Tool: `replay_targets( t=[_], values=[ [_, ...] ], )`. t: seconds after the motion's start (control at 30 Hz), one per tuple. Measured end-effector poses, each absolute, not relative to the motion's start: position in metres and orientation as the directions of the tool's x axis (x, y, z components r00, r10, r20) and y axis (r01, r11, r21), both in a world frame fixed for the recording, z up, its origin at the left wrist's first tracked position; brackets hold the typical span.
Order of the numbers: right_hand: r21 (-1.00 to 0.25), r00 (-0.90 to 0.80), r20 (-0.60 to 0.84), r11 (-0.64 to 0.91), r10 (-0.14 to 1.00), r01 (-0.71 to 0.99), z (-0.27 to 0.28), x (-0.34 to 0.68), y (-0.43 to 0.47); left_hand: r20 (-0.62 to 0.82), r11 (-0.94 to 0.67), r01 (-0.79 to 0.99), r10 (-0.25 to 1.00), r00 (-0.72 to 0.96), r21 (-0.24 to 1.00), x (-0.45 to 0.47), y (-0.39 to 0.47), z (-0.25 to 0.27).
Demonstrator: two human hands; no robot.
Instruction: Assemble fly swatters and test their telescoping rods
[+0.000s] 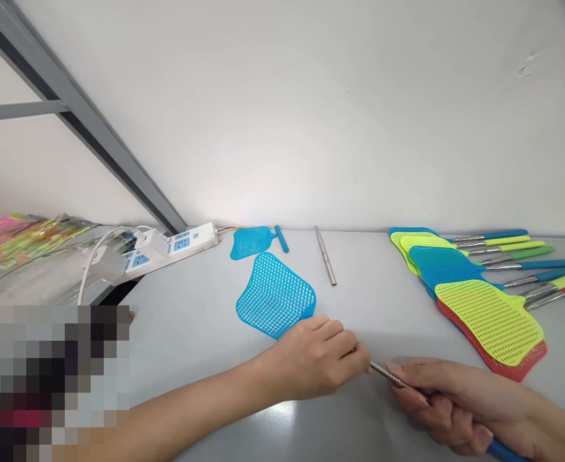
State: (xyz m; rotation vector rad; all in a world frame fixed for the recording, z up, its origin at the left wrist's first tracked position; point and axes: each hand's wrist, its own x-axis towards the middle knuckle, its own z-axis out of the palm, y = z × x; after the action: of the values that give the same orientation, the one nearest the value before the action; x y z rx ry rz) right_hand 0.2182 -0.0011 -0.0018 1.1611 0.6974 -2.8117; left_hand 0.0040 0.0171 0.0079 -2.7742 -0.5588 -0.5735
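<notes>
A blue fly swatter (276,292) with a mesh head is held between both my hands over the grey table. My left hand (323,356) is closed at the base of its head, with the fingers wrapped around the thin metal shaft there. My right hand (443,401) grips the shaft lower down, and the swatter's blue handle (503,449) comes out below the palm. A short stretch of bare metal shaft (383,372) shows between the hands. Beyond them lie a loose blue swatter head (252,242), a short blue handle (281,239) and a metal rod (326,255).
Several yellow, blue and red fly swatters (491,321) overlap at the right. A white power strip (181,244) with plugs and cables stands at the left, near bagged colourful items (22,244). A white wall (335,128) rises behind the table (190,333).
</notes>
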Motion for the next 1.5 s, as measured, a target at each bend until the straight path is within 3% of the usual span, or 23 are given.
replay_targets(
  t=[0.23,0.4,0.53,0.83,1.1,1.5],
  values=[
    [-0.430,-0.704,-0.686,-0.883,0.183,0.189,0.002,0.219,0.000,0.429,-0.883,0.447,0.351,0.832,-0.145,0.002,0.022,0.004],
    [-0.603,-0.594,-0.718,-0.751,0.364,0.269,0.006,0.222,0.000,0.432,-0.859,0.496,0.401,0.808,-0.129,0.002,0.026,0.000],
    [-0.667,-0.521,-0.719,-0.665,0.459,0.336,0.009,0.224,0.001,0.411,-0.842,0.525,0.439,0.799,-0.121,0.002,0.028,-0.003],
    [-0.720,-0.580,-0.664,-0.611,0.472,0.328,0.005,0.225,0.001,0.375,-0.840,0.536,0.472,0.798,-0.083,0.001,0.026,-0.006],
    [-0.850,-0.639,-0.526,-0.380,0.562,0.365,0.003,0.232,0.007,0.303,-0.794,0.608,0.585,0.753,0.023,-0.001,0.027,-0.007],
    [-0.838,-0.600,-0.545,-0.397,0.586,0.374,-0.002,0.232,0.010,0.245,-0.738,0.671,0.666,0.705,0.075,0.007,0.018,-0.008]
  ],
)
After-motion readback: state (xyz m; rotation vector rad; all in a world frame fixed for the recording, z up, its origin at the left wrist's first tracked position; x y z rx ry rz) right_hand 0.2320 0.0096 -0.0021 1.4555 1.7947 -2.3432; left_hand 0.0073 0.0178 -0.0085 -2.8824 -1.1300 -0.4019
